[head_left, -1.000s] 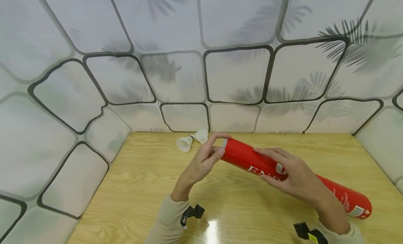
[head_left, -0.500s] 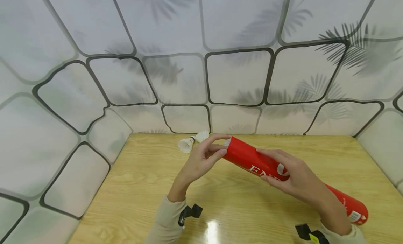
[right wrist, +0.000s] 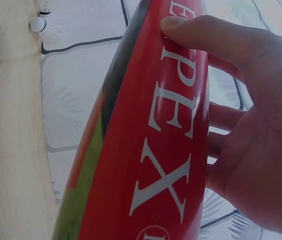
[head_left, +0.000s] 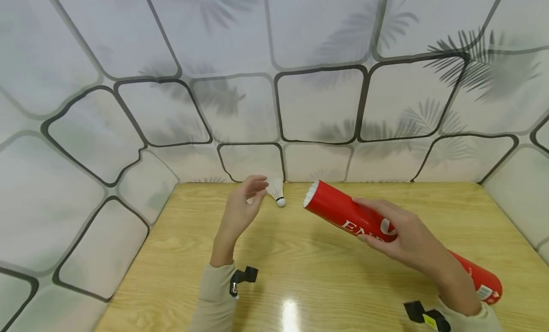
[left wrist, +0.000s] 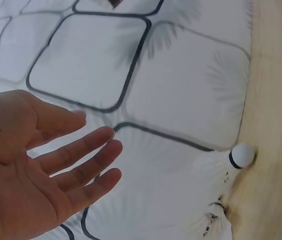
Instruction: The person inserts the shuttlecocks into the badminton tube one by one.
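My right hand [head_left: 396, 229] grips a long red shuttlecock tube [head_left: 339, 210] round its middle and holds it tilted above the wooden table [head_left: 184, 260]. The tube's open mouth points to the back left, with white feather tips showing at its rim. In the right wrist view my fingers [right wrist: 215, 35] wrap the red tube [right wrist: 155, 145] with its white lettering. My left hand [head_left: 250, 194] hovers open and holds nothing, just left of a white shuttlecock [head_left: 277, 191] lying by the wall. The left wrist view shows the open left hand [left wrist: 56, 170] beside two shuttlecocks [left wrist: 230, 165].
Patterned white wall panels [head_left: 317, 103] close in the table at the back and on both sides. A second shuttlecock [left wrist: 215, 220] lies against the wall. The shuttlecock [right wrist: 37, 24] also shows far off in the right wrist view.
My left hand has left the tube's mouth and moved left and back to the shuttlecocks by the wall, fingers now spread. The right hand still holds the tube, its mouth slightly higher.
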`<state>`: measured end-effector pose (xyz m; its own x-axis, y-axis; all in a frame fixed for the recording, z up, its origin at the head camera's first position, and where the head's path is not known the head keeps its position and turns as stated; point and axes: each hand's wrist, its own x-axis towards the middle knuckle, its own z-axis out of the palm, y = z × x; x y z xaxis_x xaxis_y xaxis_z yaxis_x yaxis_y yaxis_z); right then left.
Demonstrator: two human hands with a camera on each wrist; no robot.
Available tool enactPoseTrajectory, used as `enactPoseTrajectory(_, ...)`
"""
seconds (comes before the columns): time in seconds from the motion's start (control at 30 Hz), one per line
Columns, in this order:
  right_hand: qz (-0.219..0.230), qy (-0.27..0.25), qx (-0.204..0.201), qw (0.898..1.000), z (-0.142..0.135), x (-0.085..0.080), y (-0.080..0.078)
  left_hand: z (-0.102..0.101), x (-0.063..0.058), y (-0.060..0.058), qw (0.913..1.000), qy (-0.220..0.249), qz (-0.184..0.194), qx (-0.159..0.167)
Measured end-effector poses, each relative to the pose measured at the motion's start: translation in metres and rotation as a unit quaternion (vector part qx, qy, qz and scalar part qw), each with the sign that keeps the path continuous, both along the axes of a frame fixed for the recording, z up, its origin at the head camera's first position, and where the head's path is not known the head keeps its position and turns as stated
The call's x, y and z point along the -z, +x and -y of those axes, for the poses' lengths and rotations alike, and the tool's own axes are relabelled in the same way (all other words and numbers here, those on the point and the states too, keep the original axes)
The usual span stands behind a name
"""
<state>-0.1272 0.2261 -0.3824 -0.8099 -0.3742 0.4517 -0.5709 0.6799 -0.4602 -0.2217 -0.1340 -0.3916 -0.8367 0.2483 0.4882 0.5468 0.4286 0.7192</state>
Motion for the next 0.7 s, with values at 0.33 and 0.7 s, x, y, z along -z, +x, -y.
enactPoseTrajectory(0.33,0.005,-0.006,-0.004,1.0,-0.001,0.001,0.0,0.009,0.028,-0.022,0.9954,0.044,0.015,-0.084)
enactPoseTrajectory(0.7,0.012,-0.008,0.007,1.0,-0.002,0.0,0.001,0.015,0.046,-0.027,0.9828,-0.027,0.065,-0.171)
